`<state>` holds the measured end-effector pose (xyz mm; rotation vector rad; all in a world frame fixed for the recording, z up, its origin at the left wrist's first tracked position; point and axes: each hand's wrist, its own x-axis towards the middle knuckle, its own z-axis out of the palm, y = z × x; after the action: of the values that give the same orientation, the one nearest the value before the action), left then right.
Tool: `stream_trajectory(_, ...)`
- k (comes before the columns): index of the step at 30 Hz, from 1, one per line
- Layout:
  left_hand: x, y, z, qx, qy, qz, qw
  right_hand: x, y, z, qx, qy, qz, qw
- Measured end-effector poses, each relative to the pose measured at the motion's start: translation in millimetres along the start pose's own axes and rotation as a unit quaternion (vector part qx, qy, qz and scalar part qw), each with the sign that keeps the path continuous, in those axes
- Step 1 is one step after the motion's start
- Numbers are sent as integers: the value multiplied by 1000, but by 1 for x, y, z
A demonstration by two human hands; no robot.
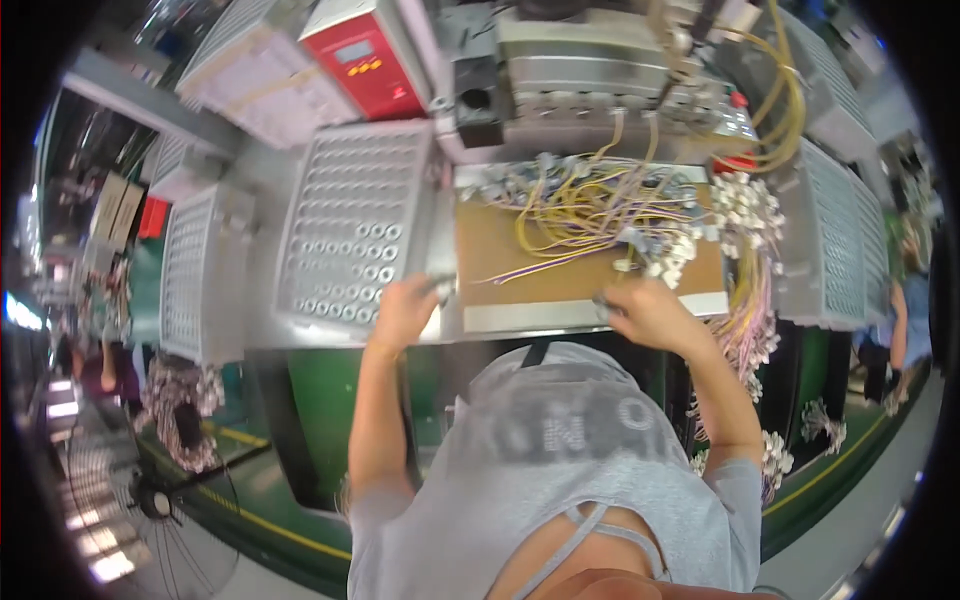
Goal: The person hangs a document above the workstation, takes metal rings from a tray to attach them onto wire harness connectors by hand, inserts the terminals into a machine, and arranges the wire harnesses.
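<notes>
My left hand (405, 311) is by the lower right edge of a grey tray (305, 205) with rows of round pockets. Its fingers are closed, with a small greyish piece at their tips that is too blurred to name. Several ring-shaped parts (378, 231) sit in the tray's right and lower pockets. Over the lower right part of a brown board (560, 285), my right hand (648, 312) is closed too, and a small dark piece shows at its fingertips. Just beyond it lies a tangle of yellow and purple wires (570, 215) with white connectors (672, 258).
A red box with a display (375, 75) and a grey machine (585, 65) stand at the back. Wire bundles (750, 300) hang over the table's right side. More grey trays stand at left (195, 275) and right (840, 230). Other people (885, 320) are at the sides.
</notes>
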<state>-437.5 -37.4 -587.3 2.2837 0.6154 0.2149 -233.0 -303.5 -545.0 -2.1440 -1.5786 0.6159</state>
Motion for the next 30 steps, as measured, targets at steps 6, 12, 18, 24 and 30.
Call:
stream_trajectory(6, 16, -32, -8, 5, 202, -97, 974, 96, -3, 79, 21, 154, -166, 974)
stream_trajectory(12, 49, 36, 10, -10, 203, 126, 971, 74, 15, 38, -4, 345, -79, 935)
stream_trajectory(18, 166, 167, 62, 78, 276, 343, 894, 17, 85, -20, 172, 544, 184, 801)
stream_trajectory(24, 230, 192, 114, 132, 248, 309, 909, 6, 67, -15, 33, 488, 112, 865)
stream_trajectory(30, 234, 193, 114, 143, 235, 312, 909, 11, 55, -21, 98, 454, 99, 880)
